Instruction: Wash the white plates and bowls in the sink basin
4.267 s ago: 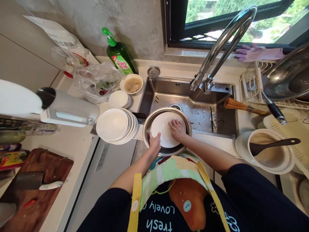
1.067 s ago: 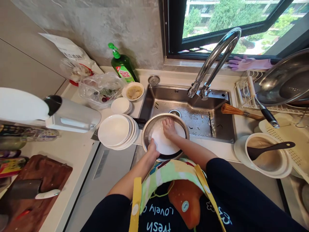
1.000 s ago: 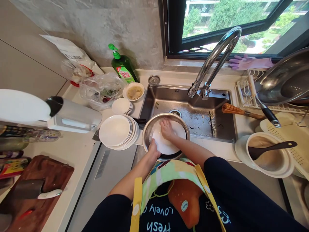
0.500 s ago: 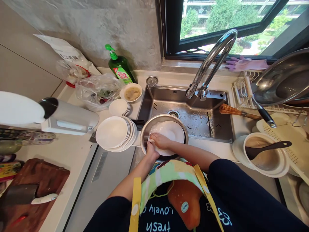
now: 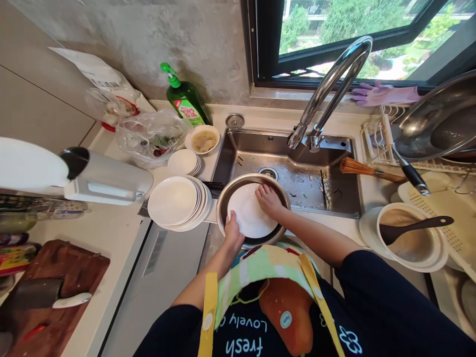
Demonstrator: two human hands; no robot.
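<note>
A white plate (image 5: 247,215) lies tilted inside a round metal basin (image 5: 220,198) at the sink's front edge. My left hand (image 5: 234,232) grips the plate's lower left rim, thumb on top and the other fingers hidden beneath. On the upper right rim is my right hand (image 5: 268,201), its fingers bent over the plate's face and its thumb out of sight. Whether a cloth lies under those fingers cannot be seen. Left of the basin stands a stack of white plates (image 5: 173,201), with a stack of small white dishes (image 5: 182,162) behind it.
Beyond the basin is a steel sink (image 5: 238,153) with food scraps, under a curved faucet (image 5: 327,89). Green soap bottle (image 5: 188,104) and a bowl of soup (image 5: 204,140) stand back left. A bamboo brush (image 5: 357,167) and a pot with a dark ladle (image 5: 405,228) are right.
My right hand has moved from beside my left hand across to the plate's upper right rim. The plate has shifted and shows a plainer face; my left hand stays at its left side.
</note>
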